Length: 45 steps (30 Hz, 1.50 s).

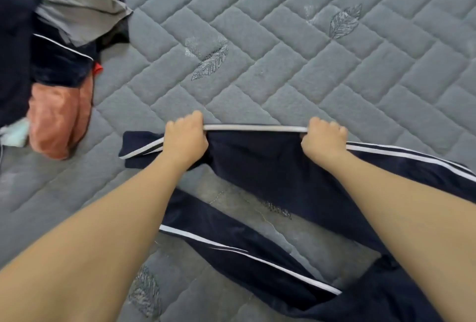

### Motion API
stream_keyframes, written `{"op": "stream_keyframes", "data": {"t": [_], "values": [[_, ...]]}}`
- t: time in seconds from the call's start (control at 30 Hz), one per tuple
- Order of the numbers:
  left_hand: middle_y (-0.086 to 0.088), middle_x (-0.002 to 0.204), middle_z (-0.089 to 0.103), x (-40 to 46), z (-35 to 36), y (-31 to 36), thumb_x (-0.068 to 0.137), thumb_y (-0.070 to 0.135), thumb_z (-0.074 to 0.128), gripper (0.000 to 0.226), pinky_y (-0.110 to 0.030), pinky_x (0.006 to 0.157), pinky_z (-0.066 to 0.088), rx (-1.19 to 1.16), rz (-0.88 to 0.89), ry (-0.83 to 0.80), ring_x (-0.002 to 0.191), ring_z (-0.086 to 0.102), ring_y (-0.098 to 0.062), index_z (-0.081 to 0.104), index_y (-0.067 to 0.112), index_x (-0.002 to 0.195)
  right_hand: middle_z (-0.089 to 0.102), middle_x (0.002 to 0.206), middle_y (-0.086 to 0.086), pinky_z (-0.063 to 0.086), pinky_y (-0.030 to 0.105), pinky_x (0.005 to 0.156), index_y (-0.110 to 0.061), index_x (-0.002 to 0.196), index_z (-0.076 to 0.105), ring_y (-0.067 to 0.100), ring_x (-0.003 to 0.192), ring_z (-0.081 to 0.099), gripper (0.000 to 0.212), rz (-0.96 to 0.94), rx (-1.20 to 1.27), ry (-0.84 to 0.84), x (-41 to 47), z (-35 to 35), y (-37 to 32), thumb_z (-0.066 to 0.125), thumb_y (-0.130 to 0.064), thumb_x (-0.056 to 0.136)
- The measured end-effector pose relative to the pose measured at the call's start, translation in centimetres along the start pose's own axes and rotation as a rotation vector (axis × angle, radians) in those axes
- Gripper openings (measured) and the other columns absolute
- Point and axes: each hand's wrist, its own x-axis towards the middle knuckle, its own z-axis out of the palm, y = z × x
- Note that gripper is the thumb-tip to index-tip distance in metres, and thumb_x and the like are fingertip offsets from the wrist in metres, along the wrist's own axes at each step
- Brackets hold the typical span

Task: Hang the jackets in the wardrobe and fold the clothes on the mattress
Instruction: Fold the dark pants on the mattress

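Dark navy track pants (pixel 270 167) with white side stripes lie spread on the grey quilted mattress (pixel 283 51). My left hand (pixel 185 138) and my right hand (pixel 324 138) each grip the pants along a white-striped folded edge, pulling it taut between them. One leg (pixel 244 257) trails toward me at the lower middle; another part runs off to the right under my right forearm.
A pile of clothes sits at the left edge: a grey garment (pixel 79 5), a dark navy piece with a white stripe (pixel 56 64), and an orange-pink garment (pixel 59 120). The mattress has embroidered leaf patterns (pixel 211 61).
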Motion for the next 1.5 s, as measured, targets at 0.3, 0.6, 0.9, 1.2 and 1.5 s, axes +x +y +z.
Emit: {"op": "stream_keyframes", "data": {"t": [0.3, 0.6, 0.9, 1.2, 1.5], "values": [[-0.015, 0.101, 0.062, 1.9, -3.6, -4.9, 0.085, 0.011, 0.044, 0.009, -0.042, 0.083, 0.045, -0.154, -0.048, -0.285, 0.090, 0.054, -0.035, 0.048, 0.016, 0.091, 0.043, 0.130, 0.019, 0.029, 0.054, 0.104, -0.009, 0.124, 0.049, 0.035, 0.113, 0.039, 0.059, -0.047, 0.087, 0.371, -1.0, 0.4, -1.4, 0.061, -0.008, 0.066], [-0.021, 0.125, 0.049, 4.6, -8.9, -7.1, 0.083, 0.007, 0.046, 0.041, -0.050, 0.098, 0.031, 0.282, 0.004, 0.255, 0.114, 0.044, -0.040, 0.044, 0.009, 0.123, 0.052, 0.085, 0.004, 0.044, 0.038, 0.060, -0.015, 0.091, 0.058, 0.028, 0.069, 0.054, 0.033, -0.532, 0.135, 0.176, -10.7, 4.1, -10.2, 0.050, -0.045, 0.080], [-0.013, 0.134, 0.033, -9.3, 2.8, -12.2, 0.060, 0.038, 0.064, 0.078, -0.038, 0.104, 0.032, -0.506, -0.508, -0.380, 0.128, 0.034, -0.037, 0.038, 0.013, 0.129, 0.043, 0.128, 0.005, 0.043, 0.039, 0.093, -0.015, 0.140, 0.028, 0.027, 0.116, 0.047, 0.081, -0.440, 0.029, -0.419, -18.7, 7.2, -13.2, 0.053, -0.068, 0.083], [-0.017, 0.150, 0.041, -16.2, 7.6, -15.7, 0.058, 0.023, 0.079, 0.057, -0.068, 0.104, 0.034, 0.113, 0.291, -0.113, 0.139, 0.029, -0.037, 0.066, 0.019, 0.114, 0.049, 0.078, 0.007, 0.045, 0.040, 0.058, -0.016, 0.075, 0.056, 0.028, 0.065, 0.050, 0.033, -0.580, -0.077, 0.002, -20.2, 9.8, -11.6, 0.080, -0.021, 0.053], [0.000, 0.055, 0.038, -15.8, -3.2, -17.3, 0.062, 0.035, 0.052, 0.023, -0.029, 0.049, 0.028, -0.882, -0.218, -0.402, 0.050, 0.035, -0.012, 0.046, 0.013, 0.059, 0.045, 0.073, 0.003, 0.032, 0.036, 0.069, -0.022, 0.059, 0.049, 0.021, 0.074, 0.041, 0.019, 0.046, 0.636, -1.069, -18.8, 4.3, -13.7, 0.051, -0.036, 0.071]]}}
